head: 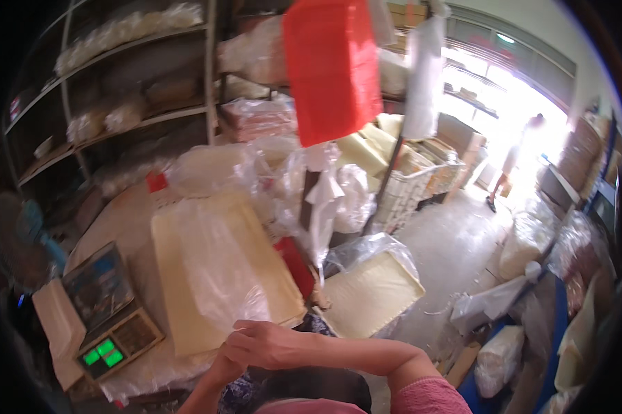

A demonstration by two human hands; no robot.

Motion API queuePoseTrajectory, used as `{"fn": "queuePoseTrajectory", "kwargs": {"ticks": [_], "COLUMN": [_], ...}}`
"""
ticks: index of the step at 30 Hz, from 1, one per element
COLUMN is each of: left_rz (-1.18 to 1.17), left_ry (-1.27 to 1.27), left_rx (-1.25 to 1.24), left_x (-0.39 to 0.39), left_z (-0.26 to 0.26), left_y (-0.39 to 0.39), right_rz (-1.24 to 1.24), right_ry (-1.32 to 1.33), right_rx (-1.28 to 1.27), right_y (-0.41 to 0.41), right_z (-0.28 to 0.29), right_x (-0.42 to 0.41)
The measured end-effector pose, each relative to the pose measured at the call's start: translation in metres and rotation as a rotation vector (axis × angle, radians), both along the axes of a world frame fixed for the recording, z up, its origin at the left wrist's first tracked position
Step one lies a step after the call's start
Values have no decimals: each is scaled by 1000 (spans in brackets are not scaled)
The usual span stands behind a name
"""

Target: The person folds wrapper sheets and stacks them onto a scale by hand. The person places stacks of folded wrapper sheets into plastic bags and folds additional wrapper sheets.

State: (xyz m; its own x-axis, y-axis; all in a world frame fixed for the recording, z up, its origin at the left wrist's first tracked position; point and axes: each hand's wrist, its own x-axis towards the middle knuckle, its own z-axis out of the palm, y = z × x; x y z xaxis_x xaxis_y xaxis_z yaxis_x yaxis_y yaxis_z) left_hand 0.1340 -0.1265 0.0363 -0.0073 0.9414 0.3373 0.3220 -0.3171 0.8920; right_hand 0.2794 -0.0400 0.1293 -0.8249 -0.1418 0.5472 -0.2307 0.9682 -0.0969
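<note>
My right hand (pixel 269 344) lies over my left hand (pixel 233 357) at the near edge of a round table. Both are at the near end of a clear plastic bag (pixel 223 264), which lies flat on a stack of pale yellow sheets (pixel 168 259). The fingers of my right hand are bent near the bag's edge; whether they pinch it is not clear. The right hand and forearm hide part of my left hand. To the left stands a digital scale (pixel 119 344) with a lit green display.
A red plastic bag (pixel 334 72) hangs over the table's far side. Right of the table, a plastic-lined container holds pale yellow sheets (pixel 370 295). A fan (pixel 18 240) stands far left. Shelves (pixel 140 121) hold bagged goods. A person (pixel 512 155) stands by the bright doorway.
</note>
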Motion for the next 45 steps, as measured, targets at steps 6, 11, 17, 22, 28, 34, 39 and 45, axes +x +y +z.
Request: {"fn": "queuePoseTrajectory", "kwargs": {"ticks": [6,11,17,22,28,34,39,45], "left_rz": [395,326,183,129,149,476,591,158], "left_ry": [74,598,330,-133,123,396,144,64], "left_rx": [-47,446,-139,-384,40,73,2,84], "left_x": [13,2,-10,-3,-1,-63,-63,-7], "left_z": [28,9,-2,19,45,17,41,74], "left_y": [-6,10,1,-4,-15,-33,-28,-30], "right_rz": [-326,-370,-335,-399,-138,-526,-413,-234], "right_ry": [-211,-248,-90,-360,-221,-386,-136,-4], "right_rx": [-189,-205,-607,-530,-654,-1006,-1037,-549], "right_y": [35,35,13,-10,-12,25,25,-5], "right_z": [-40,-38,-17,-58,-41,-34,-38,-45], "right_x": [-8,-6,26,21,36,62,55,8]}}
